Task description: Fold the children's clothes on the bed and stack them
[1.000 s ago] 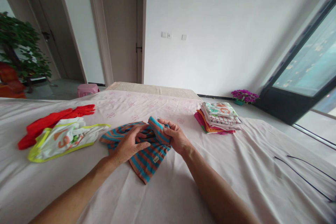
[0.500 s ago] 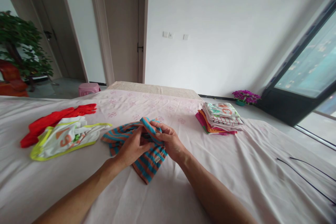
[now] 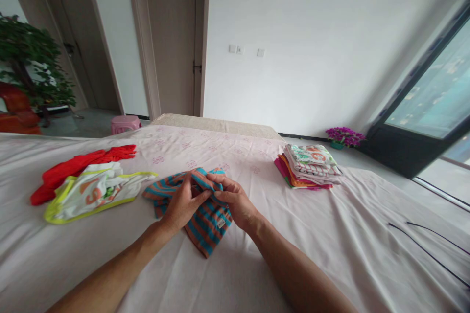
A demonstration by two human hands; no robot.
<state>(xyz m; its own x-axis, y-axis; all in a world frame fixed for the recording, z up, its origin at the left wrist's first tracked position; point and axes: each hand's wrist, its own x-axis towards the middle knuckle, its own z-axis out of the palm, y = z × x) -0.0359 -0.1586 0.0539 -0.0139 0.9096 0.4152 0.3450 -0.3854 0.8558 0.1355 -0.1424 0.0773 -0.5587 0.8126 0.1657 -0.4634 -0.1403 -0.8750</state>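
Observation:
A small garment with blue and brown stripes [image 3: 207, 227] lies crumpled on the pale pink sheet [image 3: 176, 279], a small white label showing near its lower right edge. My left hand [image 3: 185, 203] pinches the upper part of it between thumb and fingers. From the right, my right hand [image 3: 235, 199] grips the same raised fold, fingers on top and thumb in front. The two hands almost meet over the cloth. Part of the fold between them is hidden by the fingers.
To the left lie a white printed cloth with yellow-green trim [image 3: 91, 193] and a red garment [image 3: 73, 168]. A stack of folded clothes [image 3: 312, 166] stands to the right. Dark cords [image 3: 426, 254] cross the sheet at far right. A pink stool [image 3: 125, 124] is beyond the bed.
The raised fold of the striped garment has come down slightly. My hands have drawn a little closer together on it and shifted slightly left. The other clothes lie as before.

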